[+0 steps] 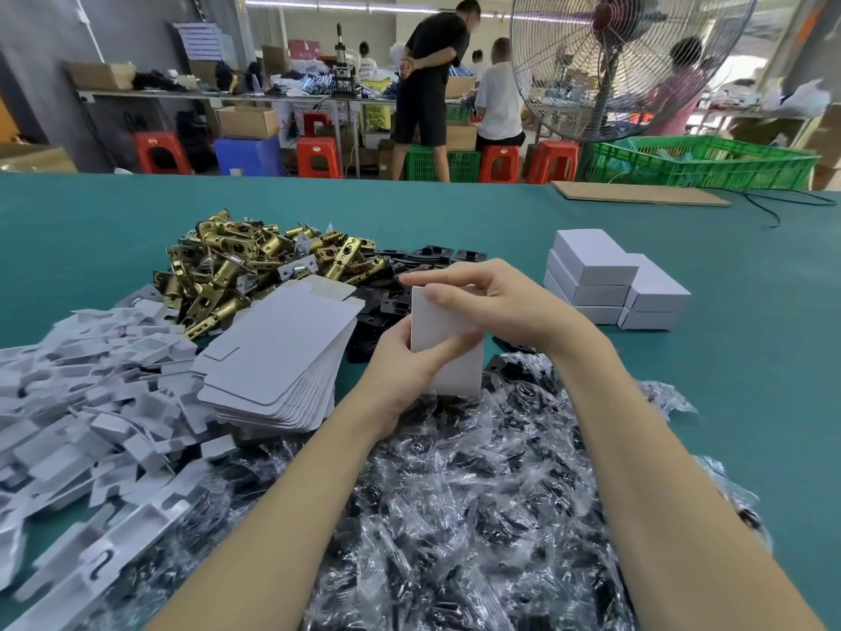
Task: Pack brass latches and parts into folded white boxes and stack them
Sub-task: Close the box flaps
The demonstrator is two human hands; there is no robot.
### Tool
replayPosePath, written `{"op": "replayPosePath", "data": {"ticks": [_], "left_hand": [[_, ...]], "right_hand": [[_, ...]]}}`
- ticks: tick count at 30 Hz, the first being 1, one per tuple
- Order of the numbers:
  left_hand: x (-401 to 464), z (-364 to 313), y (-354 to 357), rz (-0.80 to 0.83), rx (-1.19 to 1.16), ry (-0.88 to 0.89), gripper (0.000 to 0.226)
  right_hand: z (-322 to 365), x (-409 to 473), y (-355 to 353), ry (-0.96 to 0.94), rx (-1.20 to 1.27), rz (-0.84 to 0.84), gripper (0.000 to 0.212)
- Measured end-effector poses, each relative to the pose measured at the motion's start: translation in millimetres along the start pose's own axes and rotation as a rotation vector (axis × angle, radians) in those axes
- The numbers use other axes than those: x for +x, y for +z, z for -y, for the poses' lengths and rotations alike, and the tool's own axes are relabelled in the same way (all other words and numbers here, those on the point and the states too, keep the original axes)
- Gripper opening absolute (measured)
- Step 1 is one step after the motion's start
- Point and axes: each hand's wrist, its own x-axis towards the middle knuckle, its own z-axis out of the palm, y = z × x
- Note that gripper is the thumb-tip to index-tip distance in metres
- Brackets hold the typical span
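Work surface: a teal table (591,220) spanning the full width of the view.

Nearest the camera, a large heap of clear plastic bags (478,516) holding dark parts lies beneath both forearms. To its left, a spread of white moulded inserts (82,403) covers the near-left area. Behind these, a pile of brass latches (236,266) sits left of centre, with black plates (409,284) just beside it on the right.

A stack of flat white box blanks (277,357) rests between the brass latches and the bags, slightly tilted, its near edge fanned.

To the right, well apart from the piles, finished white boxes (610,284) stand stacked: 3 high on the left column, 2 high on the right, the columns touching.

At centre, 1 white box (450,339) is held upright above the bags, between both hands. The left hand (400,375) grips its lower left side, thumb laid across the front face, fingers curled behind. The right hand (482,298) grips the top end, fingers bent over the upper edge, thumb on the front face.

Whether the box is already filled cannot be determined.

Far right edge of the table: a flat brown board (637,193) and a green crate (701,161).
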Motion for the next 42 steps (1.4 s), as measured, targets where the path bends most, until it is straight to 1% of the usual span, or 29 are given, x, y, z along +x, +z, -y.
{"op": "replayPosePath", "data": {"ticks": [5,8,10,12,14,16,18,20,22,25,27,30,33,37,39,42], "left_hand": [[2,1,0,0.005,0.015,-0.012,0.036],[3,2,-1,-0.016,0.06,-0.011,0.035],[4,3,-2,-0.053,0.043,-0.019,0.033],[5,2,-2,-0.097,-0.023,-0.043,0.032],[6,1,-2,-0.126,-0.11,-0.073,0.028],[7,0,-2,-0.149,-0.177,-0.094,0.021],[9,0,-3,-0.168,-0.226,-0.095,0.017],[9,1,-4,-0.179,-0.246,-0.08,0.02],[10,2,-5,-0.202,-0.244,-0.068,0.023],[12,3,-5,-0.239,-0.268,-0.066,0.021],[13,1,-4,-0.229,-0.296,-0.047,0.021],[12,1,-3,-0.181,-0.169,0.009,0.031],[11,2,2,-0.103,-0.063,0.006,0.038],[12,5,2,-0.088,-0.01,-0.009,0.026],[12,7,2,-0.073,0.02,-0.033,0.032],[13,9,3,-0.049,0.068,-0.044,0.037]], "right_hand": [[-8,-1,-1,0.023,0.014,-0.029,0.027],[-16,-2,2,0.034,0.061,-0.135,0.025],[-21,0,1,0.094,0.11,-0.228,0.029],[-21,-1,-4,0.201,0.246,-0.245,0.038],[-20,-4,-11,0.308,0.301,-0.188,0.046],[-20,-9,-16,0.388,0.226,-0.079,0.055],[-18,-11,-16,0.419,0.141,0.035,0.062],[-14,-11,-13,0.426,0.099,0.13,0.067],[-11,-9,-7,0.45,0.076,0.184,0.066],[-14,-9,-2,0.468,0.141,0.163,0.046],[-17,-12,-3,0.434,0.214,0.106,0.033],[-21,-16,-9,0.386,0.378,-0.007,0.024],[-25,-16,-16,0.376,0.561,-0.173,0.018],[-33,-18,-29,0.369,0.807,-0.464,0.021],[-36,-21,-40,0.34,0.917,-0.631,0.025],[-39,-31,-61,0.281,1.02,-0.919,0.022]]}}
